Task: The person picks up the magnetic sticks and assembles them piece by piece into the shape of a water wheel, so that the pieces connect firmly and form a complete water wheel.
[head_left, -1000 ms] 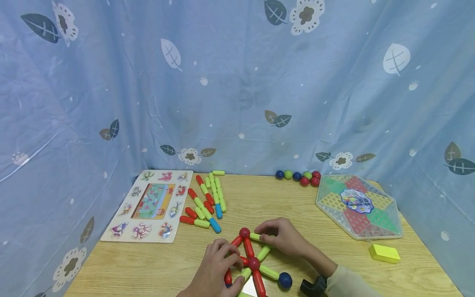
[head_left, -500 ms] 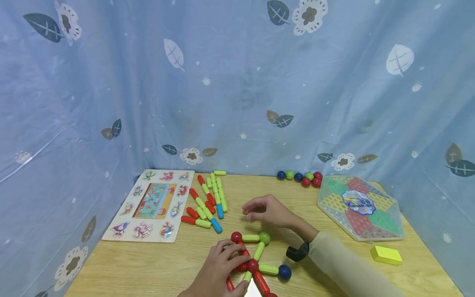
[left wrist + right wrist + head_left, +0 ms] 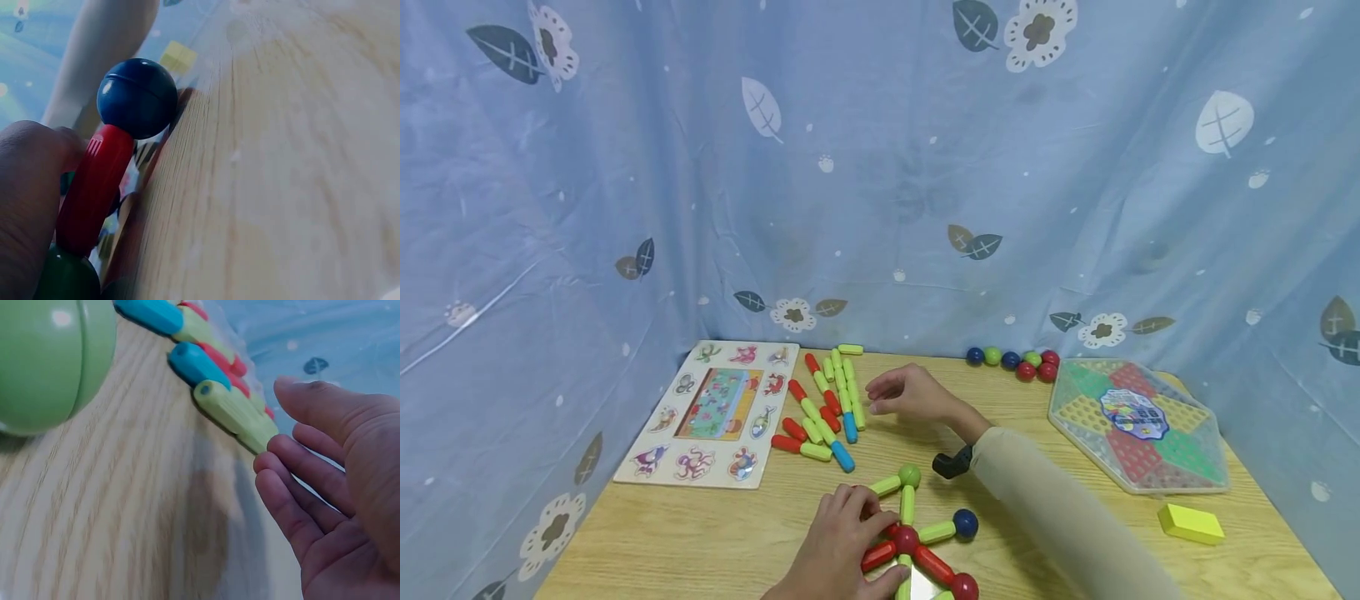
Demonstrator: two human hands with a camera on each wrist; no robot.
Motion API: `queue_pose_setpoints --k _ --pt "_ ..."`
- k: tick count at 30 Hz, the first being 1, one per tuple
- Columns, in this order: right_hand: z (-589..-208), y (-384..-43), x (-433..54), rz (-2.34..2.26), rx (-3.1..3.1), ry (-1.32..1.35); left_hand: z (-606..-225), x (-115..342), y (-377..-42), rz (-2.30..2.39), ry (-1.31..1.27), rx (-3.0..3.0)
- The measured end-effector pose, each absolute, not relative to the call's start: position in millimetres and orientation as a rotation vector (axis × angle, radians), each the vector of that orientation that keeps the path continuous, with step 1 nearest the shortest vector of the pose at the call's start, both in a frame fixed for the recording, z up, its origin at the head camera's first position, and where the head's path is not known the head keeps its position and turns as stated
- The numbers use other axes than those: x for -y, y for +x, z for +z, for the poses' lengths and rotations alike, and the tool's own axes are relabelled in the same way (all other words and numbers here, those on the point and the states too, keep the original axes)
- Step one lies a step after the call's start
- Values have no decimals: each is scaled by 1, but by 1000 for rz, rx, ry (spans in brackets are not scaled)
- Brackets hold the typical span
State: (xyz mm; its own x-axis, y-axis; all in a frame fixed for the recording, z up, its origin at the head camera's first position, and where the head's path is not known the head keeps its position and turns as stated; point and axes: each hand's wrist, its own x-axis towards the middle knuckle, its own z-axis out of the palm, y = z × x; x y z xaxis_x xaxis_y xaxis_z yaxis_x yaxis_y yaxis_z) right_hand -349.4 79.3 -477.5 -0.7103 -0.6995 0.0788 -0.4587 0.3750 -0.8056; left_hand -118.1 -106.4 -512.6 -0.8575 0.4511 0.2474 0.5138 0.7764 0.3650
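Observation:
On the near part of the table lies a frame of magnetic sticks and balls, with a red ball (image 3: 907, 540) as its hub. Red and yellow sticks spread from it, with a green ball (image 3: 910, 476) and a blue ball (image 3: 966, 524) at outer ends. My left hand (image 3: 842, 546) grips the frame's left side, fingers curled over it and covering part. A red stick (image 3: 94, 190) runs beside my left thumb. My right hand (image 3: 913, 393) holds nothing; its loosely bent fingers are beside the loose yellow sticks (image 3: 856, 398), also seen in the right wrist view.
A sea-animal puzzle board (image 3: 651, 433) lies left of the loose red, yellow and blue sticks. Several loose balls (image 3: 1011, 361) sit along the back. At right are a hexagonal game box (image 3: 1138, 425) and a yellow block (image 3: 1191, 523). A blue curtain (image 3: 880, 183) surrounds the table.
My right hand has left the frame and moved back and left to the loose sticks, uncovering the green ball. The frame has turned counterclockwise under my left hand.

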Motion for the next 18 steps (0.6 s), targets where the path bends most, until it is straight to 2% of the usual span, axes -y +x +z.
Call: queue_pose_setpoints --k 10,18 --pt "-485 -343 -48 -1067 -2500 -1095 -514 107 -117 -676 -749 2832" --pt "-486 -338 -43 -954 -2556 -1159 -516 107 -118 -692 -743 2811"
